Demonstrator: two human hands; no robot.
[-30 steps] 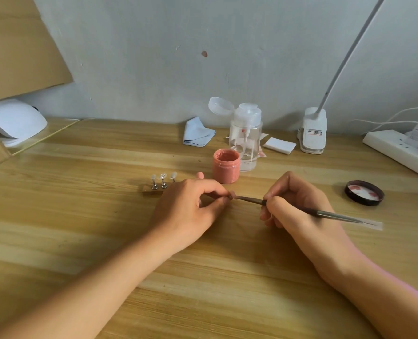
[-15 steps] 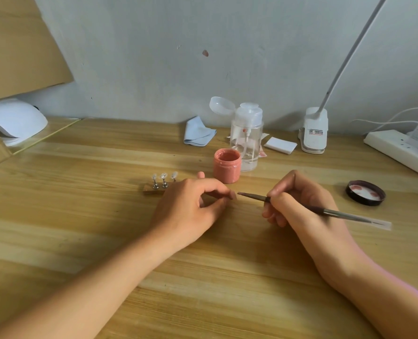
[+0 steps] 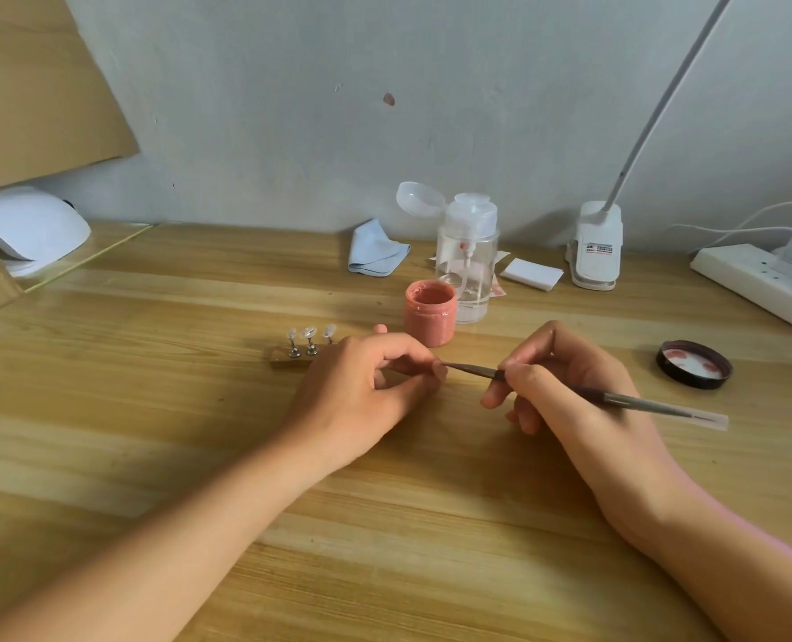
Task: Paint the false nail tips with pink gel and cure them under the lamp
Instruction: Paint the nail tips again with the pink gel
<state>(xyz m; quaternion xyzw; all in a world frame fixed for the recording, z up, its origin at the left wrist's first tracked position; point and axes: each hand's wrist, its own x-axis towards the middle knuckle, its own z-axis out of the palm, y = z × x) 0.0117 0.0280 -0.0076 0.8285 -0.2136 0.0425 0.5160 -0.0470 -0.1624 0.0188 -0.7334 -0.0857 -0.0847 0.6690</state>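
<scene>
**Brush tip on pinched nail tip, frame centre**

Both forearms come in from the bottom edge and lie on the wooden desk (image 3: 153, 433). The left hand (image 3: 366, 391) is at centre frame with its heel on the desk. Its grip is pressed together, thumb and forefinger pinching a small nail tip (image 3: 441, 367). The fingertips mostly hide the tip; it is probably pinkish, hard to tell.

The right hand (image 3: 565, 386) is just right of centre, grip curled pen-style round a thin brush (image 3: 475, 370). The handle runs out toward the lower right, past the hand. The bristle end touches the pinched nail tip.

Behind the left hand is a small stand (image 3: 287, 362) with three clear tips (image 3: 309, 332) upright on pegs. Its right end is hidden by the knuckles. Just beyond the left fingertips is the open gel jar (image 3: 430, 317), upright, with pink inside. A black lid (image 3: 693, 379) lies inside-up at the right, well apart from the jar, with pink smears in it.

Close behind the jar is a clear pump bottle (image 3: 467, 257) with its flip cap open. A folded blue cloth (image 3: 375, 254) lies to its left and white pads (image 3: 530, 273) to its right. Further right is a white clip lamp (image 3: 597, 245), its arm rising to the upper right corner. A power strip (image 3: 755, 282) with white cables is at the right edge.

The white curing lamp (image 3: 28, 229) is at far left, partly under cardboard (image 3: 37, 85). A grey wall (image 3: 292, 108) is behind.
</scene>
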